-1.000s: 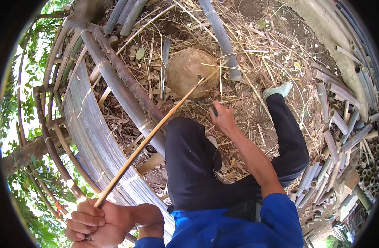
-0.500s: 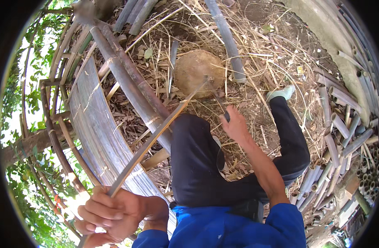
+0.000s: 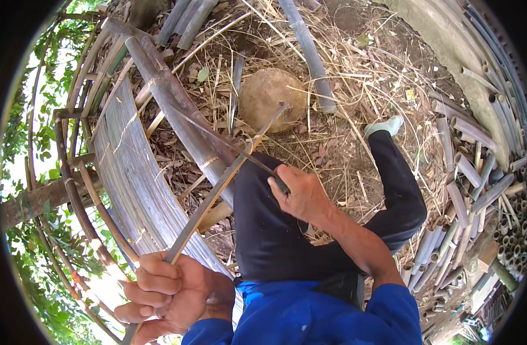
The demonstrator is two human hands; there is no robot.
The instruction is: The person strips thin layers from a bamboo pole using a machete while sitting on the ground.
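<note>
My left hand (image 3: 174, 293) is closed around the near end of a long split bamboo strip (image 3: 209, 201). The strip slants up and away to the right, its far end meeting the top of a round wooden block (image 3: 263, 95). In my right hand (image 3: 304, 195) is the dark handle of a long, thin-bladed knife (image 3: 263, 167). Its blade points to the upper left and crosses the strip above my bent knee. Whether the edge is biting into the bamboo I cannot tell. Just left of the block lies a grey bamboo piece (image 3: 236, 92).
Thick bamboo poles (image 3: 183, 123) run along my left, beside a slatted bamboo panel (image 3: 137, 167). A bamboo pole (image 3: 309, 52) lies beyond the block. Shavings and dry leaves litter the dirt. Cut bamboo lengths (image 3: 476, 167) are piled on the right, near my outstretched foot (image 3: 387, 126).
My right hand has lifted from low beside the block toward the left and nearer me, bringing the knife blade across the strip. My left hand keeps its grip and shifts slightly right.
</note>
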